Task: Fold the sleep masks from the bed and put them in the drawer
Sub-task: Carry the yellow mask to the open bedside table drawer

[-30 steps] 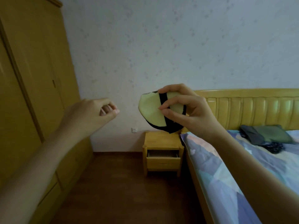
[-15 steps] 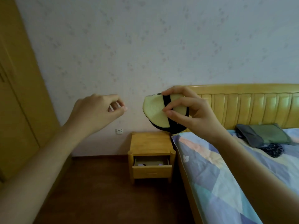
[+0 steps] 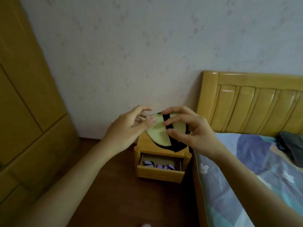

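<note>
A folded yellow sleep mask (image 3: pixel 159 132) with a black strap and black backing is held in the air above the wooden nightstand (image 3: pixel 161 163). My right hand (image 3: pixel 188 130) pinches it from the right, fingers across the strap. My left hand (image 3: pixel 129 128) touches its left edge with thumb and fingertips. Below, the nightstand's drawer (image 3: pixel 159 173) stands pulled out, with purple sleep masks (image 3: pixel 158 166) with black straps lying inside it.
A bed (image 3: pixel 255 182) with a patchwork blue sheet and a wooden headboard (image 3: pixel 252 102) fills the right side, dark clothing (image 3: pixel 291 145) lying near the headboard. A tall wooden wardrobe (image 3: pixel 27 112) stands on the left. Dark wood floor (image 3: pixel 127 202) lies between them.
The view has come closer to the nightstand and tilted down. My left hand moved right and now touches the yellow mask, which was held by the right hand alone before.
</note>
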Demonstrator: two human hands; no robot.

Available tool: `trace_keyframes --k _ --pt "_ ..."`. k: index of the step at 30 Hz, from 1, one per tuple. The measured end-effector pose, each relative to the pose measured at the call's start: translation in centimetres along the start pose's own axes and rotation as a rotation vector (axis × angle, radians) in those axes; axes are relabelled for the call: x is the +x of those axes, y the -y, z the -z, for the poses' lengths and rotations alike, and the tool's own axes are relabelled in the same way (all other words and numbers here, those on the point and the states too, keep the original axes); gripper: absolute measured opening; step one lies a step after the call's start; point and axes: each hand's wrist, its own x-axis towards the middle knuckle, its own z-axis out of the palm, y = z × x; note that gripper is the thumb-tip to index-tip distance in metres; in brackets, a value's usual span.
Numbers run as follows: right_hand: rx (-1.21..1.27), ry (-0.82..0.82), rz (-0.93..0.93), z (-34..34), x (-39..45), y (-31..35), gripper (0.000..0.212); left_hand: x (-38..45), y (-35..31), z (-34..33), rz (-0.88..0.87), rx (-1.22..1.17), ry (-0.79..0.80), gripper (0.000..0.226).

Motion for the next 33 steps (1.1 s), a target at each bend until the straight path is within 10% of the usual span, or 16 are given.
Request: trace_keyframes --k 15,27,33 --pt "0.155 -0.062 -0.765 -4.1 8.0 -31.5 0.054 19.8 26.3 -15.5 0.39 -0.321 0.355 0.026" --pt "0.426 0.043 -1.341 -15.1 0.2 -54.1 0.076 16.8 46.2 -33.0 0.833 -0.525 0.244 0.039" --pt "0.422 0.004 -1.44 -19.7 -3.9 -62.3 0.041 15.3 55.3 -39.2 0.989 -0.463 0.269 0.022"
